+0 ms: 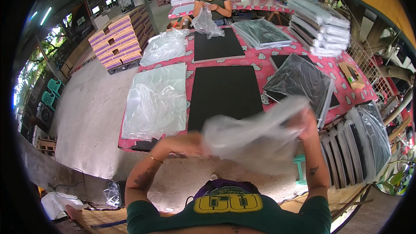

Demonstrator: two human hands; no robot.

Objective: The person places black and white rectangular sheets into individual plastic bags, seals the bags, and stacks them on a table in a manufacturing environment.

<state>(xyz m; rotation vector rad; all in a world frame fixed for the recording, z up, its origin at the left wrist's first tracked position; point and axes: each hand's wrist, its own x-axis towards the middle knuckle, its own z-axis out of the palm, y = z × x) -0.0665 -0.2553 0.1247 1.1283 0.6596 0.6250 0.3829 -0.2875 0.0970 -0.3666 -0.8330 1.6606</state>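
A clear plastic bag, smeared by motion, stretches between my two hands in front of the table's near edge. My left hand grips its left end, though the fingers are blurred. At the other end my right hand is closed on the plastic, held higher and farther right. Just beyond the bag, a black rectangular panel lies flat on the table. To its left sits a pile of clear plastic bags. Right of the panel, a black panel in a plastic bag lies at a slant on others.
A pink patterned cloth covers the table. Across it, a person handles another plastic bag above a second black panel. Wrapped panels are stacked far right; more wrapped panels stand near right. Boxes rise at the left.
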